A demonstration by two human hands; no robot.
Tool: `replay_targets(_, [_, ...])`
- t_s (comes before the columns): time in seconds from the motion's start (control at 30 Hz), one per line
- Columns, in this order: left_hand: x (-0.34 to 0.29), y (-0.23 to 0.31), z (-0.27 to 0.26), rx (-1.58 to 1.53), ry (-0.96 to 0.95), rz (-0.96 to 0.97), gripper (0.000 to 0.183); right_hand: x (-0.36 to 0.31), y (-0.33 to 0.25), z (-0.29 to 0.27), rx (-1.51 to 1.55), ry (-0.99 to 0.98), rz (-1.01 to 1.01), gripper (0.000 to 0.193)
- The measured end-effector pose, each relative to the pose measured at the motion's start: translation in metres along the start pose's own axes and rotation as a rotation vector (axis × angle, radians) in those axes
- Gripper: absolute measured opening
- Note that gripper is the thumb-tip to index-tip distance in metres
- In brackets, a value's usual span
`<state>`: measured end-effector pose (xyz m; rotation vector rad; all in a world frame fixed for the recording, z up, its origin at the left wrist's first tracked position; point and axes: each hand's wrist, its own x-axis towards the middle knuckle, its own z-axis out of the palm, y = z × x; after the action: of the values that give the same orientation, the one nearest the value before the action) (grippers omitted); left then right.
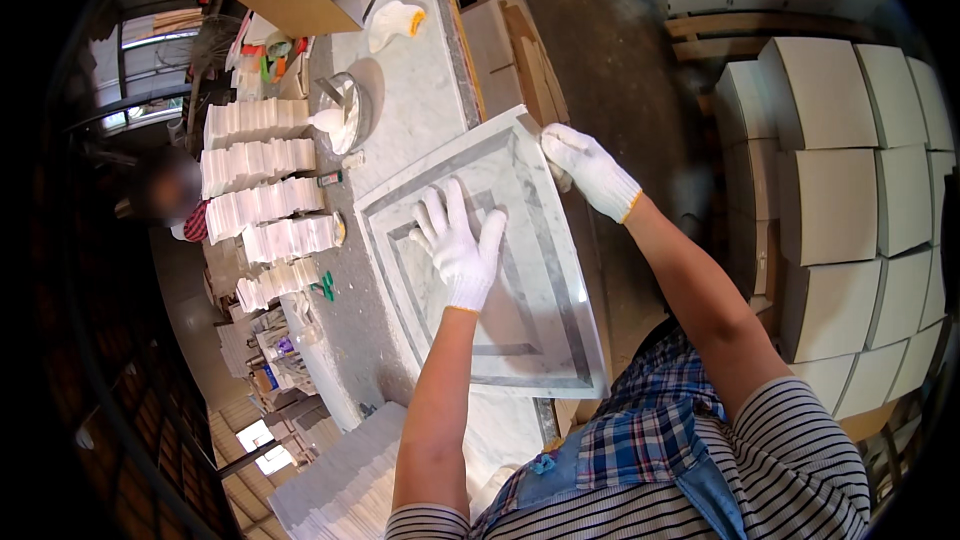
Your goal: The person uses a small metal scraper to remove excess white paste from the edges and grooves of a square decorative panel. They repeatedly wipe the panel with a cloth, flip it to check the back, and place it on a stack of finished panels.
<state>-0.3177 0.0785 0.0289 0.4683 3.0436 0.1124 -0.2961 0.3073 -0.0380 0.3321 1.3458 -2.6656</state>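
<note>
A square marble panel with nested grey and white frames lies tilted across the marble-topped workbench, its right side reaching past the bench edge. My left hand, in a white knit glove, rests flat on the panel with fingers spread. At the panel's far right corner, my gloved right hand is closed beside the edge. A small grey-brown flat piece shows between its fingers and the corner; its kind is not clear.
Beyond the panel stand a bowl of white paste and a loose white glove. Rows of stacked white strips line the left, with green scissors nearby. White boxes are piled at right. A blurred person is at far left.
</note>
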Motion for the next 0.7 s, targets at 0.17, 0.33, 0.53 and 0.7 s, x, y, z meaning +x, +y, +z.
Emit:
replay_targets(0.17, [-0.002,0.0,0.001,-0.015,0.014,0.012,0.085,-0.019,0.012,0.001,-0.021,-0.025,-0.005,0.025])
replay_targets(0.33, [-0.001,0.003,-0.002,-0.019,0.013,0.024,0.084,-0.039,0.018,0.002,-0.026,-0.045,-0.026,0.026])
replay_targets(0.53, [-0.001,0.0,0.0,-0.014,0.025,0.015,0.084,-0.062,0.024,0.005,-0.036,-0.055,-0.001,0.029])
replay_targets(0.7, [0.0,-0.004,0.005,0.013,0.051,0.029,0.083,-0.083,0.034,0.009,-0.009,-0.071,-0.005,0.025])
